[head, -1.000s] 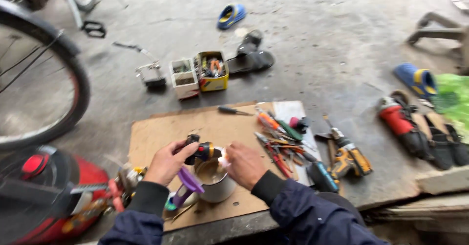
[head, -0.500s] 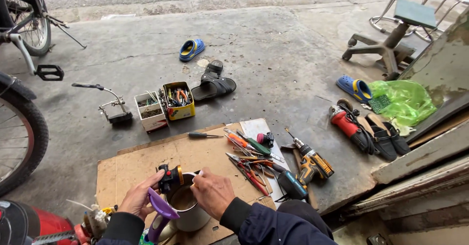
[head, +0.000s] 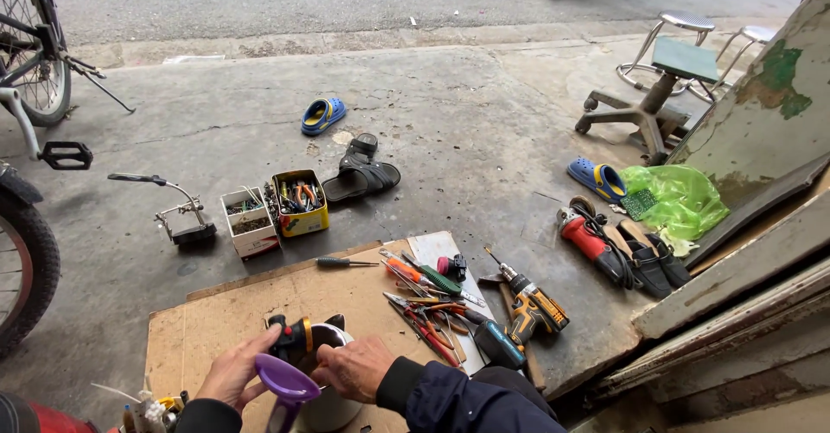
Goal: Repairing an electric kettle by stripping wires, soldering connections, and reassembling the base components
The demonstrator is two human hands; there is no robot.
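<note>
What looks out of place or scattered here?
Footwear is strewn apart: one blue clog lies far from the other, with black sandals between. Hand tools lie in a loose heap on the cardboard. Paint flakes off the leaning board.

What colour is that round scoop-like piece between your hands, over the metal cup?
Purple: the round plastic scoop shows best in the head view, bottom left.
</note>
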